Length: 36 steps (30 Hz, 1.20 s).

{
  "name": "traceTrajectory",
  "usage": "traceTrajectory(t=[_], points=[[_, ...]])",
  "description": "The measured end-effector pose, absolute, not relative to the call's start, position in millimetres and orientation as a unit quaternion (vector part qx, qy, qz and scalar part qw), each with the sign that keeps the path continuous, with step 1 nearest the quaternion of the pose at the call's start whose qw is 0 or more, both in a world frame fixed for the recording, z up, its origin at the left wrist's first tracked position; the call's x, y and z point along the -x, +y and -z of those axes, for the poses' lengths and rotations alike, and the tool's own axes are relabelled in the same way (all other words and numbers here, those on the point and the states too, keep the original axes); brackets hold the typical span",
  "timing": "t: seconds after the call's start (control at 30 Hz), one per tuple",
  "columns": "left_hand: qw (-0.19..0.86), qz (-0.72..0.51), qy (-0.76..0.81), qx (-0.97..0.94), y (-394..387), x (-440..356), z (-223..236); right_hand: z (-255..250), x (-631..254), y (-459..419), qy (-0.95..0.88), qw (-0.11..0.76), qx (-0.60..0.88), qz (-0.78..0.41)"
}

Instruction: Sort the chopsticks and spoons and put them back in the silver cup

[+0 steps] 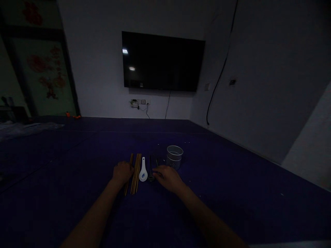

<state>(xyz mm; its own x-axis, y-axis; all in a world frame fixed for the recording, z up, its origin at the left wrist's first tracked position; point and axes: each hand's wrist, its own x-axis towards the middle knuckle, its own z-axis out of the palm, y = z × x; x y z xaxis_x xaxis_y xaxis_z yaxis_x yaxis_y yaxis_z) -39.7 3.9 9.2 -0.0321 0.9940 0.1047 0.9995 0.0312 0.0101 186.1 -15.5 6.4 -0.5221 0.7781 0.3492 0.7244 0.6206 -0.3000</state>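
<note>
My left hand [123, 172] is closed at the left end of the row, its fingers on a pair of wooden chopsticks [127, 188]. Just right of it lie several more chopsticks [136, 175], side by side. A white soup spoon [143, 175] with a blue mark in its bowl comes after them, then a dark metal spoon [150, 165]. My right hand [168, 176] has its fingers curled over a thin dark utensil [156, 161], fingertips beside the metal spoon's bowl. Most of that utensil is hidden under the hand. Behind my right hand stands a grey metal cup [174, 155], upright.
The dark blue floor [103, 144] carries small white specks. A television [162, 62] hangs on the far wall above sockets and cords. A black cable [219, 75] runs down the right wall. Clear plastic sheeting [28, 129] and small orange items [77, 117] lie far left.
</note>
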Motion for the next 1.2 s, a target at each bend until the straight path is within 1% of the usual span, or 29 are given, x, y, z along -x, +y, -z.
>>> traceTrajectory(t=[0.43, 0.83, 1.2], points=[[0.005, 0.031, -0.704, 0.71, 9, 46, -13, -11, -186, -19, -0.874, 0.205, 0.437, -0.063], [0.007, 0.03, -0.719, 0.694, 5, 43, -19, -10, -186, -19, -0.876, 0.213, 0.429, -0.054], [0.008, 0.012, -0.707, 0.707, 1, 45, -23, -10, -186, -19, -0.879, 0.204, 0.429, -0.052]])
